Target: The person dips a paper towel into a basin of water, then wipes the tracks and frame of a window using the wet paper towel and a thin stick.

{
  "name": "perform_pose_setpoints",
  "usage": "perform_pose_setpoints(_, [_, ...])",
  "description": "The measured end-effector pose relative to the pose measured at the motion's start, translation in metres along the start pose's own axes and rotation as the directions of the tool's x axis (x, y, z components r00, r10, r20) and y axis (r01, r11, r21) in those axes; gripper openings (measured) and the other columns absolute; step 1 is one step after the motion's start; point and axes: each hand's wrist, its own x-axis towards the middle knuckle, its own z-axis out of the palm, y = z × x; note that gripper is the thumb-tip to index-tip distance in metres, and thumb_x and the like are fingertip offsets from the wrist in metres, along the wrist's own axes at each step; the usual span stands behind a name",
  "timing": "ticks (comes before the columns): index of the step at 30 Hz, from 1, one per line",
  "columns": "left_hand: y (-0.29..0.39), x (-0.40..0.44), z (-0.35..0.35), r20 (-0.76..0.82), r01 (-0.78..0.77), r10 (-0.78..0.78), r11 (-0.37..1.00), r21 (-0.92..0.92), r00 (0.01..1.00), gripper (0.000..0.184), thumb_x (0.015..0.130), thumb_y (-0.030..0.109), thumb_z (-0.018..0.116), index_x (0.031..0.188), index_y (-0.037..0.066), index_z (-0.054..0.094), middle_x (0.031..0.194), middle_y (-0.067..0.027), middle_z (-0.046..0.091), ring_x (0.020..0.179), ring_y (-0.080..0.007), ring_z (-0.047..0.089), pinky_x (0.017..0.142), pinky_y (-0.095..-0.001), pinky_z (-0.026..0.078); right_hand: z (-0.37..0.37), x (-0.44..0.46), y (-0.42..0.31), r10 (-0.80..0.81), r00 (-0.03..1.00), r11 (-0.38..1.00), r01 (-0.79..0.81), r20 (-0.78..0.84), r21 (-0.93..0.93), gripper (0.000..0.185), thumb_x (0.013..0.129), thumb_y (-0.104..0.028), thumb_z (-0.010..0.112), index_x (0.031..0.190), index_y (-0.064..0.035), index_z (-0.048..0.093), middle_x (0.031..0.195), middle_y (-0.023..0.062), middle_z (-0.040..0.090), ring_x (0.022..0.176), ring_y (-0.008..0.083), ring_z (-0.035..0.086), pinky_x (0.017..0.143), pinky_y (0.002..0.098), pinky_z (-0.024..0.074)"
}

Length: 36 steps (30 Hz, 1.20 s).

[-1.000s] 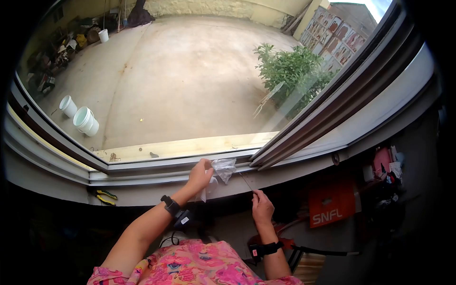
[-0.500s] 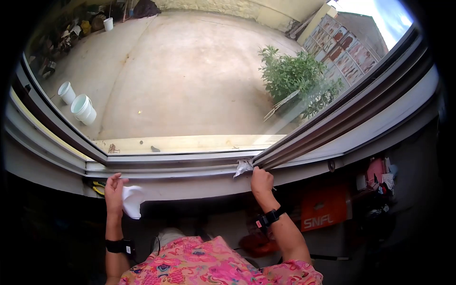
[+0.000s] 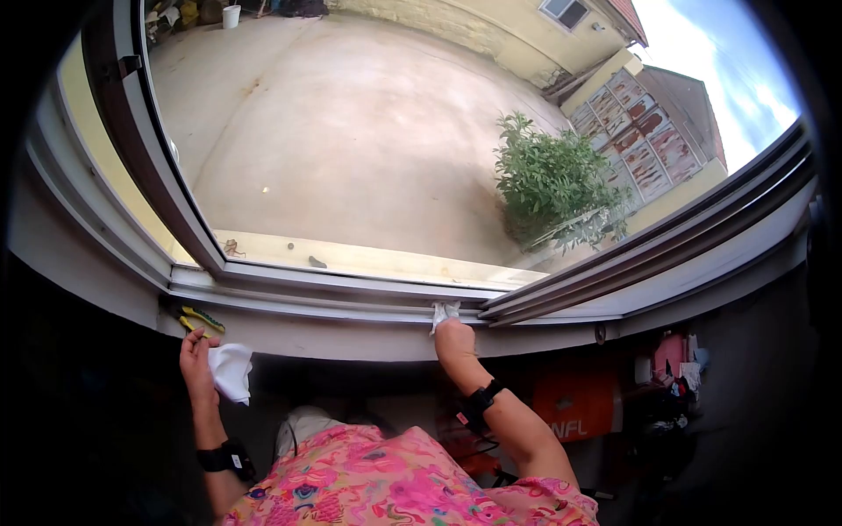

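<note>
My left hand [image 3: 198, 361] is closed on a folded white cloth [image 3: 231, 373], which hangs from the fingers in front of the sill. Just above those fingers, pliers with yellow and black handles [image 3: 202, 321] lie on the window sill [image 3: 298, 337]. My right hand [image 3: 456, 344] grips a crumpled whitish rag [image 3: 445, 312] and presses it into the window's bottom track [image 3: 351, 309]. The fingertips there are partly hidden by the back of the hand. Beside the rag, to the right, stands the lower corner of the sliding window frame [image 3: 495, 312].
Outside lies a concrete yard with a leafy bush [image 3: 553, 180], a rusty metal gate [image 3: 640, 131] and a white bucket [image 3: 231, 16]. Below the sill on the right are an orange box [image 3: 574, 405] and a pink item [image 3: 669, 355] among other objects.
My right hand has moved slightly left along the track, with its fingers now over the rag. My left hand has shifted a little left and down with the cloth. The head view has turned.
</note>
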Motion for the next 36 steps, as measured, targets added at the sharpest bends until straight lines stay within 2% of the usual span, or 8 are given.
perform_pose_setpoints(5, [0.016, -0.002, 0.008, 0.014, 0.011, -0.011, 1.000, -0.002, 1.000, 0.021, 0.088, 0.007, 0.045, 0.108, 0.001, 0.045, 0.083, -0.0077, 0.058, 0.077, -0.0107, 0.054, 0.072, -0.0222, 0.043, -0.030, 0.006, -0.037, -0.275, 0.947, 0.943, 0.300, -0.164, 0.148, 0.010, 0.075, -0.006, 0.047, 0.076, -0.0004, 0.056, 0.062, 0.0151, 0.057, 0.055, 0.0288, 0.060, 0.049, 0.0358, 0.0494])
perform_pose_setpoints(8, [0.025, -0.001, 0.010, 0.016, -0.018, 0.018, 1.000, 0.004, 1.000, 0.021, 0.087, 0.007, 0.045, 0.108, 0.001, 0.045, 0.083, -0.0080, 0.059, 0.077, -0.0109, 0.054, 0.072, -0.0221, 0.043, -0.018, 0.029, -0.038, -0.354, 0.919, 0.880, 0.390, -0.172, 0.272, 0.019, 0.074, -0.008, 0.048, 0.089, -0.0111, 0.059, 0.070, 0.0107, 0.060, 0.065, 0.0291, 0.060, 0.055, 0.0395, 0.0473])
perform_pose_setpoints(11, [0.033, -0.006, 0.007, 0.025, -0.036, 0.036, 0.999, 0.012, 0.999, 0.021, 0.087, 0.006, 0.045, 0.107, 0.001, 0.045, 0.082, -0.0082, 0.059, 0.076, -0.0111, 0.054, 0.072, -0.0218, 0.042, -0.031, 0.041, 0.002, -0.296, 0.954, 0.933, 0.298, -0.044, 0.201, 0.021, 0.077, -0.015, 0.050, 0.094, -0.0175, 0.062, 0.073, 0.0073, 0.061, 0.068, 0.0272, 0.060, 0.056, 0.0372, 0.0471])
perform_pose_setpoints(14, [0.032, -0.010, -0.002, -0.002, -0.030, 0.031, 0.998, 0.057, 1.000, 0.020, 0.087, 0.006, 0.045, 0.106, 0.001, 0.046, 0.082, -0.0080, 0.059, 0.076, -0.0110, 0.054, 0.072, -0.0219, 0.042, -0.046, 0.029, 0.028, -0.212, 0.975, 0.942, 0.221, -0.061, 0.251, 0.019, 0.081, -0.023, 0.051, 0.094, -0.0197, 0.064, 0.076, 0.0044, 0.062, 0.070, 0.0250, 0.060, 0.057, 0.0349, 0.0471])
perform_pose_setpoints(19, [0.027, -0.014, -0.018, -0.062, -0.021, 0.025, 0.998, 0.064, 0.998, 0.018, 0.087, 0.006, 0.044, 0.104, 0.001, 0.047, 0.081, -0.0075, 0.059, 0.075, -0.0106, 0.054, 0.071, -0.0221, 0.042, -0.038, 0.020, 0.019, -0.216, 0.962, 0.879, 0.266, -0.167, 0.396, 0.019, 0.082, -0.019, 0.049, 0.094, -0.0189, 0.063, 0.080, 0.0056, 0.063, 0.073, 0.0244, 0.061, 0.060, 0.0367, 0.0475])
perform_pose_setpoints(23, [0.028, -0.015, -0.017, -0.069, -0.013, 0.017, 0.998, 0.063, 0.997, 0.018, 0.087, 0.006, 0.044, 0.104, 0.002, 0.047, 0.081, -0.0074, 0.059, 0.075, -0.0105, 0.054, 0.071, -0.0219, 0.042, -0.010, 0.038, -0.003, -0.315, 0.944, 0.898, 0.330, -0.101, 0.291, 0.022, 0.081, -0.015, 0.045, 0.095, -0.0193, 0.061, 0.077, 0.0059, 0.063, 0.074, 0.0249, 0.061, 0.061, 0.0368, 0.0476])
perform_pose_setpoints(31, [0.035, -0.019, -0.034, -0.133, -0.015, 0.028, 0.995, 0.100, 0.991, 0.020, 0.087, 0.006, 0.044, 0.106, 0.002, 0.047, 0.082, -0.0078, 0.059, 0.075, -0.0112, 0.054, 0.072, -0.0228, 0.043, -0.012, 0.026, 0.054, -0.222, 0.975, 0.943, 0.206, 0.033, 0.261, 0.021, 0.080, -0.018, 0.051, 0.096, -0.0210, 0.063, 0.076, 0.0090, 0.062, 0.071, 0.0288, 0.060, 0.061, 0.0386, 0.0477])
perform_pose_setpoints(36, [0.038, -0.029, -0.064, -0.270, 0.002, 0.021, 0.996, 0.085, 0.963, 0.021, 0.087, 0.008, 0.044, 0.107, 0.003, 0.047, 0.083, -0.0086, 0.060, 0.077, -0.0124, 0.055, 0.073, -0.0239, 0.044, -0.011, 0.037, 0.006, -0.374, 0.922, 0.852, 0.384, -0.101, 0.356, 0.020, 0.081, -0.015, 0.048, 0.095, -0.0179, 0.061, 0.073, 0.0108, 0.061, 0.067, 0.0304, 0.059, 0.058, 0.0396, 0.0477])
